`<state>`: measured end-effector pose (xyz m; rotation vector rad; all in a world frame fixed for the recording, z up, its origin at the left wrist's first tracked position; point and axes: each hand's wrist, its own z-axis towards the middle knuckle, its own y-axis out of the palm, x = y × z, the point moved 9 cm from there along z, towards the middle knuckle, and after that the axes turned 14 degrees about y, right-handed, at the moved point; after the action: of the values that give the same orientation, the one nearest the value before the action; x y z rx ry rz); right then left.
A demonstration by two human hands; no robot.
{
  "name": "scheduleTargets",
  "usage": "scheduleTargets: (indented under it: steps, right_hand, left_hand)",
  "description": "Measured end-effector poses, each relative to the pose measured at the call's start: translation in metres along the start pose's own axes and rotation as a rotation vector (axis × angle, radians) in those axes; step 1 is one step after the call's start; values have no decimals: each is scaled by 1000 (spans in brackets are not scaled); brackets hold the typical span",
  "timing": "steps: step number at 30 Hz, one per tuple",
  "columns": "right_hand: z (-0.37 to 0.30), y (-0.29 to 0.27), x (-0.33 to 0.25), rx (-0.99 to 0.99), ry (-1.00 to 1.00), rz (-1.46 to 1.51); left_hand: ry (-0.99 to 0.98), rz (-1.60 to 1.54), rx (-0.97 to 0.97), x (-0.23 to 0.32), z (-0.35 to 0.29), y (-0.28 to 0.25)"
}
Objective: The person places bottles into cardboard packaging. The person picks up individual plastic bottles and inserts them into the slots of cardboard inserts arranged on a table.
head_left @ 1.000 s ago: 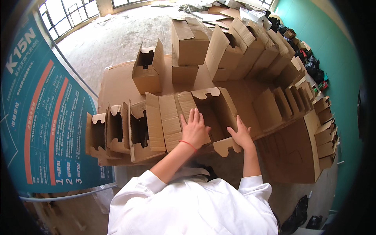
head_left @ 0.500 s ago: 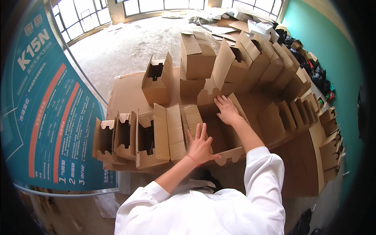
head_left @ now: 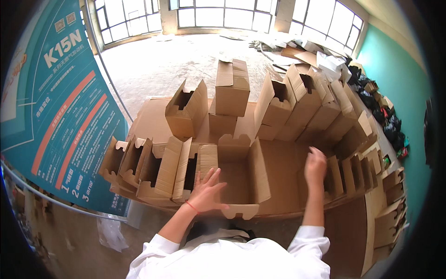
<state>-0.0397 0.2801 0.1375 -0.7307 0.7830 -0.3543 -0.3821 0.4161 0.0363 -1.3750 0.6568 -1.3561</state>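
An open cardboard box stands at the table's near edge, its right side flap upright and a notched flap folded out toward me. My left hand is at the box's left side, fingers spread, holding nothing. Away from that box, my right hand is over the right part of the table, beside a row of narrow open boxes. Motion blurs its fingers, which look bent; nothing shows in them. Left of my left hand stand several open boxes side by side, with flaps up.
Flattened cardboard covers the table. Farther back are a single box, two stacked boxes and a row of tall boxes. A teal banner stands left. Scrap cardboard and black bags line the right wall.
My right hand has left the box's right flap and moved to the right. My left hand stays spread at the box's left side. The view has tilted up.
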Motion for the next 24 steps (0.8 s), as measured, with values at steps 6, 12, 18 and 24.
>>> scheduleTargets:
  steps: [6,12,18,24]
  right_hand:
    - [3,-16,224,-221,224,-529]
    - [49,-25,242,-350,239,-238]
    - [12,-15,234,-535,423,-299]
    - [-9,-12,157,-172,-250,-549]
  left_hand:
    - [-42,138,25,14,-2,3]
    - [-54,117,70,13,-1,-3]
    - [-63,115,99,10,2,0]
    - [-82,135,108,13,2,-3]
